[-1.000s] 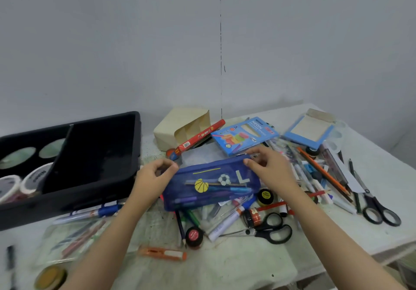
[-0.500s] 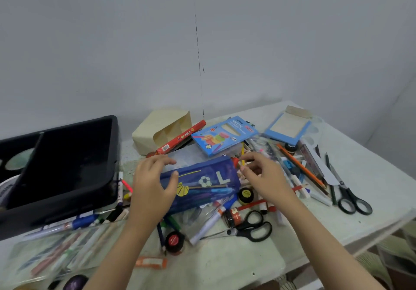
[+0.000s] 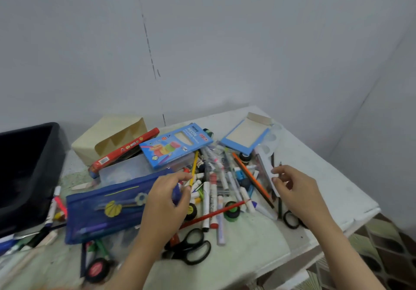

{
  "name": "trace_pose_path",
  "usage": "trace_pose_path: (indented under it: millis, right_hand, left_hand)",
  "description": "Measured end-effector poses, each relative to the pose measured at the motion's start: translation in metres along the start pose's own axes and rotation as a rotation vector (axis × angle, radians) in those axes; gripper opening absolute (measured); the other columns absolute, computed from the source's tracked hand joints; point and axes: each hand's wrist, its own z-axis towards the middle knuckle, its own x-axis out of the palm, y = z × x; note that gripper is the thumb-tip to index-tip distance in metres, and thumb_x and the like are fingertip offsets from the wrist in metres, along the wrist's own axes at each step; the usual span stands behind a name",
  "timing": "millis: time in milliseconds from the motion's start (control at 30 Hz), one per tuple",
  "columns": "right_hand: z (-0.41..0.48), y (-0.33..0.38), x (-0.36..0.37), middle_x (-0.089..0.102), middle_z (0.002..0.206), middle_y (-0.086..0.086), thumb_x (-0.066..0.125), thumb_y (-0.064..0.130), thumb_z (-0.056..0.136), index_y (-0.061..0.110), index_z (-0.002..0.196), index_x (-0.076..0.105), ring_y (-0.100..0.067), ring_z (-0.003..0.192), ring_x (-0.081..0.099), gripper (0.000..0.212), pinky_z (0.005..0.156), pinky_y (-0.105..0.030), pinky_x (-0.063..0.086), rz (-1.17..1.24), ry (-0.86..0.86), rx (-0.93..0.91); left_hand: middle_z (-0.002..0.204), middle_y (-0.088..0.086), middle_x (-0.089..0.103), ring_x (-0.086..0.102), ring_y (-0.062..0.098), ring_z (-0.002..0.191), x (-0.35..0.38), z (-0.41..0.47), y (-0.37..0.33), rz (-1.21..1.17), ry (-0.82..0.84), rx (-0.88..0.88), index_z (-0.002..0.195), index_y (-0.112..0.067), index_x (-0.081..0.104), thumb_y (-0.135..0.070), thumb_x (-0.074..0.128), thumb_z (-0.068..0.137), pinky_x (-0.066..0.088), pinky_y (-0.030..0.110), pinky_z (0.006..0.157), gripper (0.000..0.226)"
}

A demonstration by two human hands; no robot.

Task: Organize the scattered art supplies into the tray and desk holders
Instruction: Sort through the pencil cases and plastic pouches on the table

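A blue mesh pencil pouch (image 3: 108, 208) lies on the table among scattered supplies. My left hand (image 3: 165, 202) is curled over the pouch's right end, with blue fabric showing between thumb and fingers. Its fingertips sit by the lower end of a yellow pencil (image 3: 194, 166). My right hand (image 3: 297, 190) hovers farther right with its fingers loosely curled and holding nothing, beside a white strip (image 3: 266, 168). The black tray (image 3: 33, 166) stands at the left and a beige desk holder (image 3: 108, 139) behind the pile. Markers (image 3: 212, 195), a red pencil (image 3: 213, 213) and an orange pencil (image 3: 252, 177) lie between my hands.
Black scissors (image 3: 191, 247) lie near my left wrist, and another pair (image 3: 291, 220) is partly under my right wrist. A red pencil box (image 3: 123, 152), a blue crayon box (image 3: 175, 145) and a blue notepad (image 3: 245, 135) sit at the back. The table's edge (image 3: 360, 213) is close on the right.
My right hand let go of the pouch and moved right toward the white strip. My left hand slid from the pouch's left end to its right end. The view turned right.
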Motion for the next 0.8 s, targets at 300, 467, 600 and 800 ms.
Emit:
trace_pose_path:
  millis: [300, 467, 600, 800]
  right_hand:
    - [0.024, -0.044, -0.025, 0.060, 0.083, 0.010, 0.063, 0.044, 0.084, 0.026, 0.098, 0.057, -0.006, 0.068, 0.056, 0.023, 0.059, -0.022, 0.041, -0.067, 0.192, 0.105]
    - [0.028, -0.043, -0.016, 0.053, 0.082, 0.009, 0.067, 0.059, 0.072, 0.028, 0.097, 0.047, -0.004, 0.073, 0.052, 0.044, 0.056, -0.023, 0.037, -0.109, 0.248, 0.022]
    - [0.037, -0.046, -0.021, 0.052, 0.085, 0.012, 0.072, 0.059, 0.066, 0.031, 0.096, 0.050, -0.003, 0.076, 0.051, 0.047, 0.058, -0.021, 0.036, -0.172, 0.329, -0.042]
    - [0.051, -0.051, -0.023, 0.059, 0.069, 0.003, 0.074, 0.024, 0.077, 0.014, 0.079, 0.056, -0.002, 0.054, 0.058, 0.020, 0.052, -0.018, 0.047, 0.080, 0.355, 0.090]
  left_hand:
    - [0.093, -0.024, 0.058, 0.052, 0.000, 0.088, 0.037, -0.003, -0.010, 0.134, -0.016, -0.122, 0.098, -0.022, 0.066, -0.007, 0.067, 0.083, 0.037, 0.012, 0.075, 0.022]
    - [0.092, -0.027, 0.055, 0.053, 0.000, 0.079, 0.043, -0.003, -0.018, 0.173, -0.066, -0.178, 0.096, -0.021, 0.065, 0.000, 0.067, 0.080, 0.035, 0.014, 0.064, 0.026]
    - [0.091, -0.022, 0.059, 0.054, 0.003, 0.084, 0.049, -0.001, -0.025, 0.176, -0.112, -0.204, 0.096, -0.023, 0.064, 0.000, 0.066, 0.081, 0.038, 0.016, 0.069, 0.028]
    - [0.095, -0.026, 0.056, 0.055, -0.006, 0.090, 0.068, 0.006, -0.050, 0.119, -0.186, -0.220, 0.098, -0.029, 0.060, 0.000, 0.065, 0.082, 0.039, 0.009, 0.076, 0.033]
